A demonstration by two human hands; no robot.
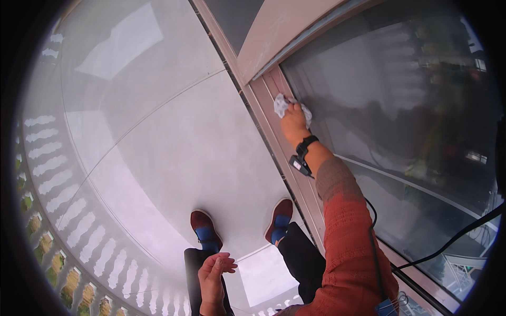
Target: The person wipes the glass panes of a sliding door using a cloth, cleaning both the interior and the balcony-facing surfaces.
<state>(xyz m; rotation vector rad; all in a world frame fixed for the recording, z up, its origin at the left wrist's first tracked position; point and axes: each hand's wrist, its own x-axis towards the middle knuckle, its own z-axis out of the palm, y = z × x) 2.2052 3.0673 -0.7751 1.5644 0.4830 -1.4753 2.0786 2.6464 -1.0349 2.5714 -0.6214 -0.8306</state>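
My right hand (294, 120) presses a crumpled white cloth (281, 104) against the pinkish metal frame (272, 85) at the lower edge of a large glass pane (355, 91). A black strap with a small dark device (300, 166) is on that wrist, below a red knitted sleeve with a brownish cuff. At the lower middle, my left hand (215, 270) hangs above my dark trouser leg, its fingers loosely bent and apart, holding nothing.
My maroon shoes (205, 229) stand on the glossy pale tiled floor (178, 138). A balustrade (55, 264) curves along the left. Black cables (450, 243) run beside my right arm, in front of the glass. A wide frame rail (284, 27) crosses at the top.
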